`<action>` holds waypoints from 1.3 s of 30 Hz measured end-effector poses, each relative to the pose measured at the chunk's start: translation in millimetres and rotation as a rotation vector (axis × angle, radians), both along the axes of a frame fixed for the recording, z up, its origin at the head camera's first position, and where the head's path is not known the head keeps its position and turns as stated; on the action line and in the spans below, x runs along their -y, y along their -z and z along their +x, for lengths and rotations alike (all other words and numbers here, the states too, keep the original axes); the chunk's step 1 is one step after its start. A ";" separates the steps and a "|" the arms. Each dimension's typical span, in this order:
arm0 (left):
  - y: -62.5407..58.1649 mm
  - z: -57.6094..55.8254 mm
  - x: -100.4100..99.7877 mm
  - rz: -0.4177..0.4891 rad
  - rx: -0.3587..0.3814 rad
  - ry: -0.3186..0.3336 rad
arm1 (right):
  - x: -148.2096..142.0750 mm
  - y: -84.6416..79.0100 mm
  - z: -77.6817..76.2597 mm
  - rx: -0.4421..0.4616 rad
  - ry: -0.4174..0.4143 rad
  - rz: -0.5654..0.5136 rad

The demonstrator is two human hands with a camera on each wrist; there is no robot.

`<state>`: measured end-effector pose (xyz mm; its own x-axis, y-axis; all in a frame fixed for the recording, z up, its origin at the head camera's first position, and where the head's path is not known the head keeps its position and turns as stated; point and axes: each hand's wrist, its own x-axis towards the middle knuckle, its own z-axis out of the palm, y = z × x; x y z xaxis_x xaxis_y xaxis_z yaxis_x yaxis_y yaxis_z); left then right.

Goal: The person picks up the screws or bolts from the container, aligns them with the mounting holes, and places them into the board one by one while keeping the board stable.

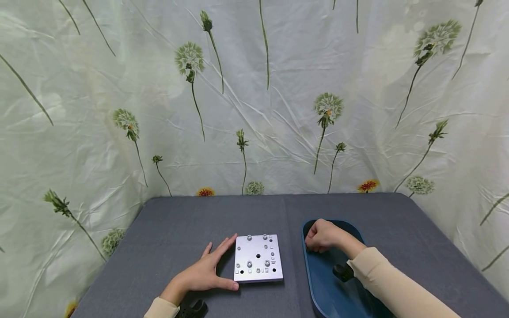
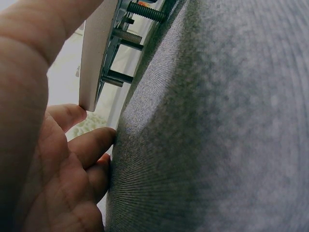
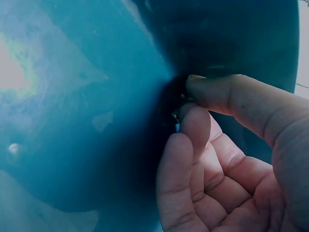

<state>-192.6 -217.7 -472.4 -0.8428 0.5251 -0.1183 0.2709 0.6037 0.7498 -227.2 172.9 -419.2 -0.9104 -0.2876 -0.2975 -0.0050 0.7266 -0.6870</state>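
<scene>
A silver metal plate [image 1: 258,251] with holes and several small screws lies left of the bin. In the left wrist view, threaded screw shanks [image 2: 145,11] stick out from its underside. My left hand [image 1: 204,269] is spread along the plate's left side, thumb at the near corner and a fingertip touching the far corner. Inside the blue bin [image 1: 312,282], my right hand [image 1: 324,236] reaches to the far left corner. There its thumb and fingertips close around a small, dark, partly shiny metal piece [image 3: 175,117], mostly hidden in shadow.
A grey cloth covers the table [image 1: 214,216]. Behind it hangs a pale curtain [image 1: 278,145] printed with dandelions. The bin's raised walls surround my right hand. A dark wrist device [image 1: 343,273] is on the right arm, another [image 1: 192,309] on the left.
</scene>
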 end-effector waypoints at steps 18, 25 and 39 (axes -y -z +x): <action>0.9 -0.2 -0.3 0.002 0.000 -0.001 | 5.1 2.6 -2.5 -0.081 -0.008 0.090; 0.0 0.5 -0.8 0.004 0.000 -0.001 | 4.8 1.7 -1.1 -0.071 -0.007 0.070; 0.2 -0.1 -1.1 0.002 0.007 -0.010 | -1.8 -3.2 3.0 -0.078 -0.035 0.018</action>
<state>-192.7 -216.6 -472.6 -0.8473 0.5166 -0.1234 0.2593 0.6051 0.7527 -224.3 174.7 -416.0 -0.9203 -0.3152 -0.2315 -0.0840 0.7374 -0.6702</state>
